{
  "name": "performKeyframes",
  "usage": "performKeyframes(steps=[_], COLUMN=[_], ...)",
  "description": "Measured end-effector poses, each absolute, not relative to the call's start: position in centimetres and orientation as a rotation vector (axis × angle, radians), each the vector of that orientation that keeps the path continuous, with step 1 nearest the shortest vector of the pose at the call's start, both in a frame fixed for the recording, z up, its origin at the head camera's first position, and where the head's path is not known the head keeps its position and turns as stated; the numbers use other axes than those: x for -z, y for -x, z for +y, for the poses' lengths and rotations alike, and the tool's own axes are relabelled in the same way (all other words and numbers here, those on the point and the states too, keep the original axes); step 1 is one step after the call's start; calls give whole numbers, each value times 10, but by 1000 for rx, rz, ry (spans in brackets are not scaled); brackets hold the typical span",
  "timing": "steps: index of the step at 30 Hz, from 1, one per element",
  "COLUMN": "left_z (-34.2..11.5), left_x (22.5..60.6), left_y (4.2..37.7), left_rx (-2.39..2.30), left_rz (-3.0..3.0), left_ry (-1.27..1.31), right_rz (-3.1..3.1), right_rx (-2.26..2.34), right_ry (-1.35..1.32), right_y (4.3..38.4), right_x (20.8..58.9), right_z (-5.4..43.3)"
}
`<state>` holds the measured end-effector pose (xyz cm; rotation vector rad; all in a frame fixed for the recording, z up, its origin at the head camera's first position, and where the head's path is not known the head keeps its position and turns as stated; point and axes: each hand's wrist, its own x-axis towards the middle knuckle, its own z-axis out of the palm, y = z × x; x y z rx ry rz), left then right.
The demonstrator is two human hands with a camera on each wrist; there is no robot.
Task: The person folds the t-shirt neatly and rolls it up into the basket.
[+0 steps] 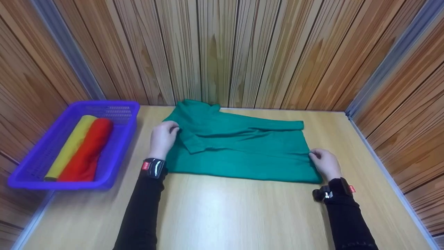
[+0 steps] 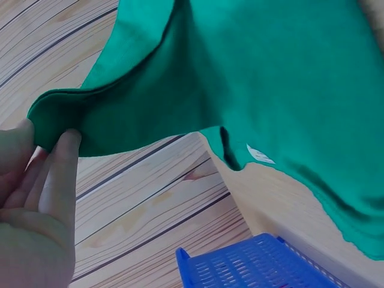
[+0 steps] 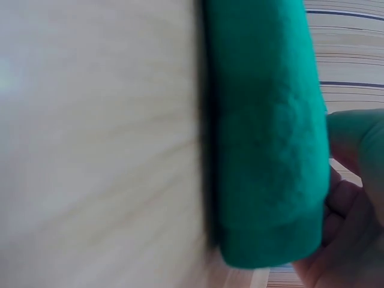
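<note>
A green T-shirt (image 1: 239, 149) lies sideways on the table, its neck end at the left and its hem at the right. One sleeve (image 1: 192, 142) is folded over onto the body. My left hand (image 1: 163, 139) pinches the cloth near that sleeve; in the left wrist view, thumb and fingers (image 2: 67, 150) hold a cloth edge, and a small white label (image 2: 260, 154) shows. At the hem's right side, my right hand (image 1: 325, 162) pinches the edge. The right wrist view has the green cloth close up, with the right thumb (image 3: 348, 135) against its side.
On the left stands a purple basket (image 1: 121, 152) holding a yellow cloth roll (image 1: 71, 149) and a red cloth roll (image 1: 88, 149). Wood-panelled walls (image 1: 215, 52) enclose the back and both sides of the light wooden table (image 1: 215, 211).
</note>
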<state>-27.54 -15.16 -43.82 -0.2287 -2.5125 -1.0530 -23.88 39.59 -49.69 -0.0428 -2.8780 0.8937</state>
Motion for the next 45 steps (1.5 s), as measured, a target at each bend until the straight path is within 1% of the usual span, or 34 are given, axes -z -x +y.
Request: performKeyframes(steps=[5, 12, 21, 26, 36, 45], left_z=[-154, -161, -182, -195, -210, -221], left_x=[445, 453, 465, 473, 479, 493], left_y=[276, 275, 264, 257, 243, 234], left_rx=[1031, 990, 937, 892, 750, 759], left_rz=[-2610, -2712, -2809, -2866, -3011, -3005], left_ry=[263, 264, 140, 44, -153, -134], right_rz=[-2888, -2899, -2878, -2886, -2960, -2990], right_rx=[-895, -903, -904, -877, -815, -787], right_ry=[7, 26, -95, -187, -274, -308], right_y=[238, 233, 217, 209, 202, 202], right_x=[497, 495, 487, 488, 491, 496], right_z=[396, 399, 405, 408, 403, 398])
